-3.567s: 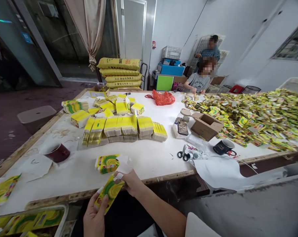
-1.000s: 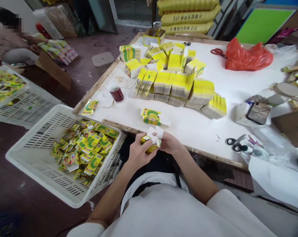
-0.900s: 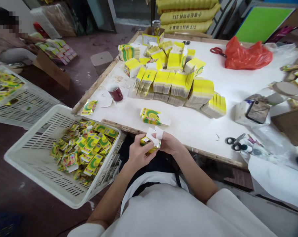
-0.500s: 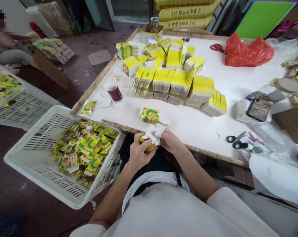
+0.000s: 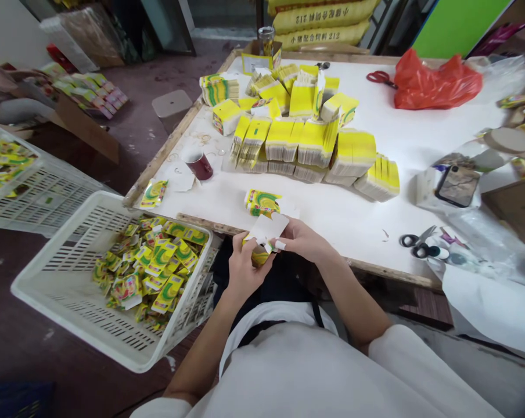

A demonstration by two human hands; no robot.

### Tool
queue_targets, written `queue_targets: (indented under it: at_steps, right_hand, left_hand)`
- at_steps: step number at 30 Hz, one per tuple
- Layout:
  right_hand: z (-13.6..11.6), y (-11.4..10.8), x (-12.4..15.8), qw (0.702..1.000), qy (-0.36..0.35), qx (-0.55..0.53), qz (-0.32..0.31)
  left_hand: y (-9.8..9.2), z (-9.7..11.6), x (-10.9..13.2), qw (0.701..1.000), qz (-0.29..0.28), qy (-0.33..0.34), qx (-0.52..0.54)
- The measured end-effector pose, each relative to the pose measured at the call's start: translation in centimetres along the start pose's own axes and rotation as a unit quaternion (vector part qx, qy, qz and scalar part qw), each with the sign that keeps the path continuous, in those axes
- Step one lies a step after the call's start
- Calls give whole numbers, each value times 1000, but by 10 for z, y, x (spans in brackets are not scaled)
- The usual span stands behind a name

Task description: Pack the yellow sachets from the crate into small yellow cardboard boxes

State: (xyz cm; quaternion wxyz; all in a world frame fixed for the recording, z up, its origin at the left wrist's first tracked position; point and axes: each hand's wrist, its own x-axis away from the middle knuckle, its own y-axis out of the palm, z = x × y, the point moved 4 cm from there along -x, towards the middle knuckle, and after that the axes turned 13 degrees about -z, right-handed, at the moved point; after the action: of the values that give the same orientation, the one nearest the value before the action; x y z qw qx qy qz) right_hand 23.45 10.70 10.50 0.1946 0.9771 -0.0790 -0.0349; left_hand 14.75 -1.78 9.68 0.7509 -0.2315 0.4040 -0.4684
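At the table's front edge my left hand (image 5: 248, 268) is closed round a small yellow carton (image 5: 268, 227), its white inner flaps turned upward. My right hand (image 5: 305, 239) grips the same carton from the right, fingers behind the flaps and thumb in front. A white covering (image 5: 280, 245) shows on that thumb's tip. Part of the carton is hidden by my fingers. Just beyond lies a yellow-green printed carton (image 5: 262, 202) on the white tabletop. Farther back stand stacks of flat yellow cartons (image 5: 284, 139) in rows.
To my left, a white plastic crate (image 5: 77, 319) holds many yellow packets (image 5: 162, 261). A maroon mug (image 5: 200, 166) and a single packet (image 5: 154, 193) sit near the table's left corner. Scissors (image 5: 419, 240), a phone (image 5: 457, 186) and a red bag (image 5: 437, 81) lie rightward. A person sits far left.
My right hand has shifted slightly, its thumb now lower on the carton. The white flaps stand spread wider and more in view. The camera view has moved a little.
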Motion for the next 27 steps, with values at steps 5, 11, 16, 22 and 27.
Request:
queue_targets:
  at_steps: [5,11,16,22,27]
  right_hand:
    - [3,1,0,994,13,105,32]
    - [5,-1,7,889,93,415,167]
    - [11,0,8,850,67,492,177]
    - [26,9,12,867,2,476,151]
    - [53,-3,11,927,-21,304,219]
  left_hand:
    - [5,-4,2,999,-33,-2,-11]
    - [17,-14,5,993,-64,-99,-5]
    - [20,-16,3,987,-97,-131,-9]
    - [29,-26,-1,953,-198,-228,-29]
    - [36,-27,-5,961,-171,-215,11]
